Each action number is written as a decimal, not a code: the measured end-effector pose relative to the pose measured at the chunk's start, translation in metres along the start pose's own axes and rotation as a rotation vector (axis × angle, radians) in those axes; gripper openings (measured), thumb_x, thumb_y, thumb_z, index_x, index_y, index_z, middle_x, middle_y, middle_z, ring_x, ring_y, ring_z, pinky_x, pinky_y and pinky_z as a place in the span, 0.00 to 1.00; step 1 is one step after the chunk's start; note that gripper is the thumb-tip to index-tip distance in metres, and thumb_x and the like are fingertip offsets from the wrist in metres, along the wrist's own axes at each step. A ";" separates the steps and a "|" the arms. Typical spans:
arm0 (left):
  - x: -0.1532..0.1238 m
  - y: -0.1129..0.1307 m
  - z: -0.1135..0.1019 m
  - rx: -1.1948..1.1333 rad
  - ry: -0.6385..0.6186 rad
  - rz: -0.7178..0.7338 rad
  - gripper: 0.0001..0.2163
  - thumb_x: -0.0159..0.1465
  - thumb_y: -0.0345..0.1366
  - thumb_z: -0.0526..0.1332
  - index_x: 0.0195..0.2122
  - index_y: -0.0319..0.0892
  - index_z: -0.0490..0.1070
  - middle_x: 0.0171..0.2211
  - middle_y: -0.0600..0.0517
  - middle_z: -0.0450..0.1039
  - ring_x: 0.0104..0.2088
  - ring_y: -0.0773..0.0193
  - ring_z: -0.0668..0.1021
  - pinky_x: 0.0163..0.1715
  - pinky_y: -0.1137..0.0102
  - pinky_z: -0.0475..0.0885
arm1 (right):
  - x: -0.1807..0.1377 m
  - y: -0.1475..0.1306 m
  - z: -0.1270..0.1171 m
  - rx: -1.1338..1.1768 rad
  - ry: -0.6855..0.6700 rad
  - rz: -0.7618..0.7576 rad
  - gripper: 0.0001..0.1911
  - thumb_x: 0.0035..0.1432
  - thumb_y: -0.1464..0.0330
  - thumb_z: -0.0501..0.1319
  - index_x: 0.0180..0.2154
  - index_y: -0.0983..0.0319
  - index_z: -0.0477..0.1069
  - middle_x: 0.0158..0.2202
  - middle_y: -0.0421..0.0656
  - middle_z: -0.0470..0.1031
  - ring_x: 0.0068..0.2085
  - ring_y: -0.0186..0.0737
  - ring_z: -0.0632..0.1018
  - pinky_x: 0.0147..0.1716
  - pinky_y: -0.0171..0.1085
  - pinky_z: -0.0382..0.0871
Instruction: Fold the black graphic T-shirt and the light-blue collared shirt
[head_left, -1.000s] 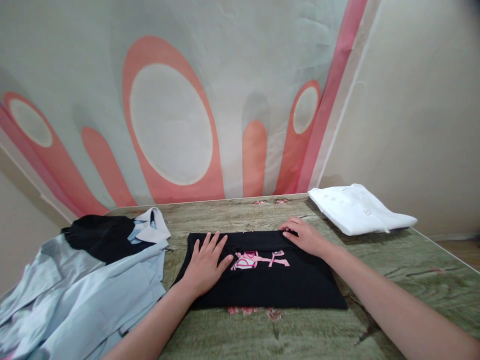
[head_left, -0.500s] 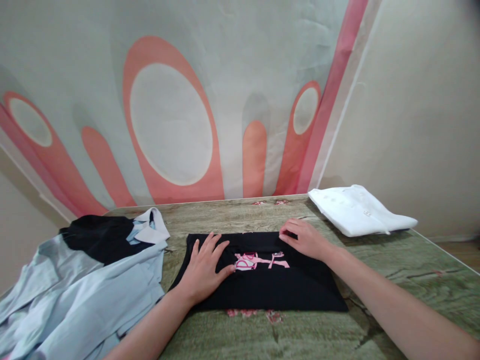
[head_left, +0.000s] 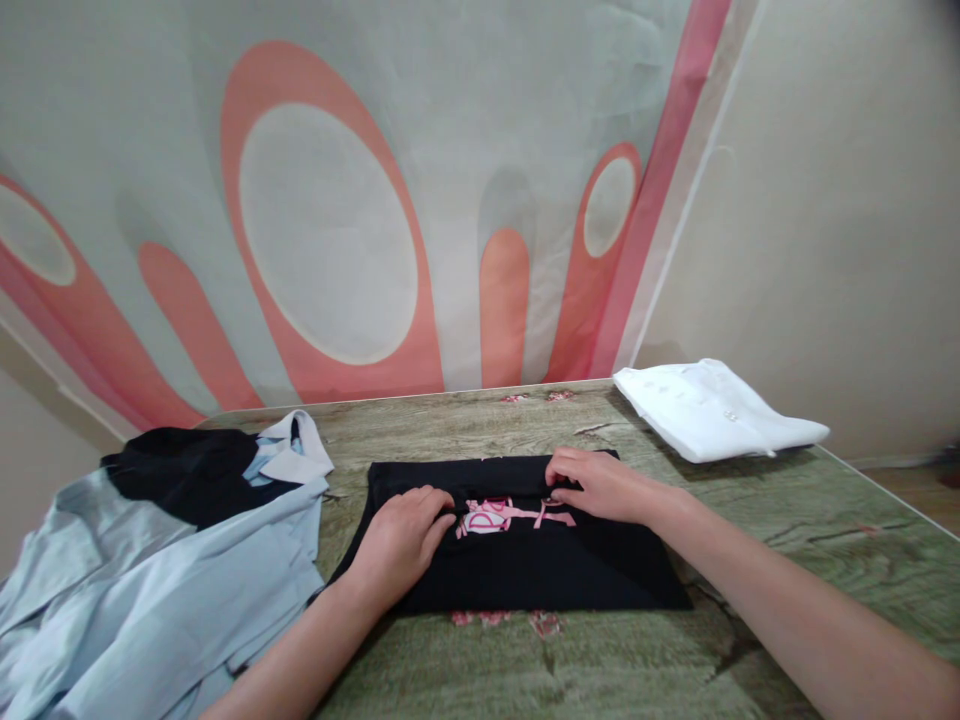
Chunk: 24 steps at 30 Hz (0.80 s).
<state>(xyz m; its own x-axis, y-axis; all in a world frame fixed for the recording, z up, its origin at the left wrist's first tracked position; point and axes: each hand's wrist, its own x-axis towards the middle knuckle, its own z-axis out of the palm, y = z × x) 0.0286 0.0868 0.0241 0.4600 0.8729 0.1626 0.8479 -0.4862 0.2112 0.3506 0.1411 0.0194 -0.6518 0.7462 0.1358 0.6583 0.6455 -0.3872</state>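
Note:
A folded black T-shirt (head_left: 525,560) with a pink print lies on the green wood-patterned table (head_left: 787,540) in front of me. My left hand (head_left: 401,540) rests on its left half, fingers curled and pinching the far fold of the cloth. On the right half, my right hand (head_left: 596,485) grips the same far fold with bent fingers. The far edge of the shirt is bunched and drawn toward me, partly covering the print.
A heap of light blue shirts (head_left: 150,590) with a black garment (head_left: 187,475) on top fills the left of the table. At the back right corner lies a folded white shirt (head_left: 712,410). A patterned wall cloth (head_left: 337,220) hangs behind.
Both hands went from lying flat on the shirt to curling and pinching its far edge. That edge has been pulled a little toward me over the print.

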 end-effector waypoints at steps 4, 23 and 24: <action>-0.001 0.004 0.000 -0.014 -0.014 0.003 0.09 0.66 0.38 0.55 0.45 0.45 0.70 0.40 0.48 0.74 0.43 0.54 0.75 0.43 0.63 0.67 | -0.001 -0.001 -0.005 0.029 -0.027 0.004 0.05 0.58 0.69 0.60 0.39 0.58 0.70 0.39 0.41 0.72 0.39 0.39 0.73 0.38 0.35 0.65; -0.051 -0.061 -0.057 -0.259 -0.291 -0.403 0.10 0.58 0.42 0.54 0.36 0.45 0.69 0.29 0.53 0.74 0.31 0.58 0.77 0.31 0.69 0.68 | -0.031 -0.009 -0.049 0.138 -0.029 0.158 0.06 0.57 0.68 0.58 0.36 0.59 0.73 0.33 0.40 0.76 0.32 0.37 0.74 0.33 0.34 0.65; -0.059 -0.063 -0.053 -0.212 -0.252 -0.387 0.10 0.58 0.42 0.54 0.36 0.45 0.69 0.31 0.52 0.75 0.33 0.58 0.77 0.33 0.68 0.67 | -0.039 -0.008 -0.047 0.138 -0.055 0.172 0.06 0.56 0.68 0.59 0.36 0.59 0.73 0.34 0.41 0.76 0.34 0.37 0.74 0.34 0.35 0.66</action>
<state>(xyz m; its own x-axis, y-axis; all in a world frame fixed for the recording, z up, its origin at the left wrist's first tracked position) -0.0659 0.0638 0.0518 0.1939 0.9607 -0.1985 0.9089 -0.0997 0.4050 0.3885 0.1147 0.0597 -0.5563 0.8309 0.0080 0.7063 0.4780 -0.5222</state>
